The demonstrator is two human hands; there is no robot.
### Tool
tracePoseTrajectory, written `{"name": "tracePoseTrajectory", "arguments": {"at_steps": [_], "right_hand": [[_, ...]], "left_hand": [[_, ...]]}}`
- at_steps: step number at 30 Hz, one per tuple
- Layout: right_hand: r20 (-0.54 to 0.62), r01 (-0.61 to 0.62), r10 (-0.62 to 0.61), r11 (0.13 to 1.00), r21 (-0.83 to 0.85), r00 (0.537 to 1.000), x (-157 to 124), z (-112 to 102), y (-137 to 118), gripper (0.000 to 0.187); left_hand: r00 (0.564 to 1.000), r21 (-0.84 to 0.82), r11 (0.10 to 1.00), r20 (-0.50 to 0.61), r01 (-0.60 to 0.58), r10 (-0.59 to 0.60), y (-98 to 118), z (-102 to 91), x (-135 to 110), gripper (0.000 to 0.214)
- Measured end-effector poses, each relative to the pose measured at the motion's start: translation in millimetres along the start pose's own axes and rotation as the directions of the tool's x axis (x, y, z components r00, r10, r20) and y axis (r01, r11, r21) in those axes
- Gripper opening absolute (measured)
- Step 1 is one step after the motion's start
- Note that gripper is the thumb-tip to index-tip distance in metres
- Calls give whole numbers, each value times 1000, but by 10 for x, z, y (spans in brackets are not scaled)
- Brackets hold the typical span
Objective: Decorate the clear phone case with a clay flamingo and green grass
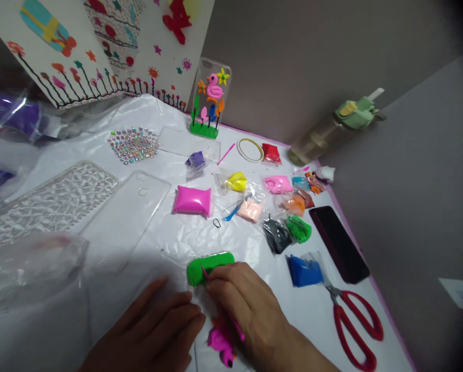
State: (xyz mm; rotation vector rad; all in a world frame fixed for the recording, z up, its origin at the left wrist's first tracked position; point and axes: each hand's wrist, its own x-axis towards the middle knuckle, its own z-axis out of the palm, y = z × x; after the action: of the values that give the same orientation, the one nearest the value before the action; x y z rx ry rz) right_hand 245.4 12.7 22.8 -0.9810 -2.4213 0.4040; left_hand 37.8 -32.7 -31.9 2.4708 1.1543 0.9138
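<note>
My right hand (250,305) is closed in a pinch on a thin pink tool (231,318). The tool's tip touches a flattened strip of green clay (208,267) lying on the white sheet. My left hand (157,330) rests flat beside it with fingers stretched toward the green clay and holds nothing. A pink and orange clay figure (220,345) lies between the two hands, partly hidden under my right hand.
Several small bags of coloured clay (192,200) are spread across the white table cover (169,243). Red scissors (355,320) and a dark phone (337,243) lie right. Clear phone cases (126,212), a rhinestone sheet (133,144), a decorated case (210,101) and a bottle (332,129) stand farther back.
</note>
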Motion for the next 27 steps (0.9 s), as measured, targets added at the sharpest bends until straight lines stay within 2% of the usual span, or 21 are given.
{"name": "tracePoseTrajectory", "arguments": {"at_steps": [7,12,27], "right_hand": [[63,-24,24,1000,-8,998,-3,-96,-36,22],[48,-15,16,1000,-15,999,-21,-77,-29,21],[99,-18,15,999,31,995,-107,-84,-35,14]], "left_hand": [[1000,-2,1000,2,-14,14,5,-2,10,27],[1000,-2,1000,12,-6,6,6,-7,8,21],[1000,-24,1000,7,13,-13,4,-25,1,28]]}}
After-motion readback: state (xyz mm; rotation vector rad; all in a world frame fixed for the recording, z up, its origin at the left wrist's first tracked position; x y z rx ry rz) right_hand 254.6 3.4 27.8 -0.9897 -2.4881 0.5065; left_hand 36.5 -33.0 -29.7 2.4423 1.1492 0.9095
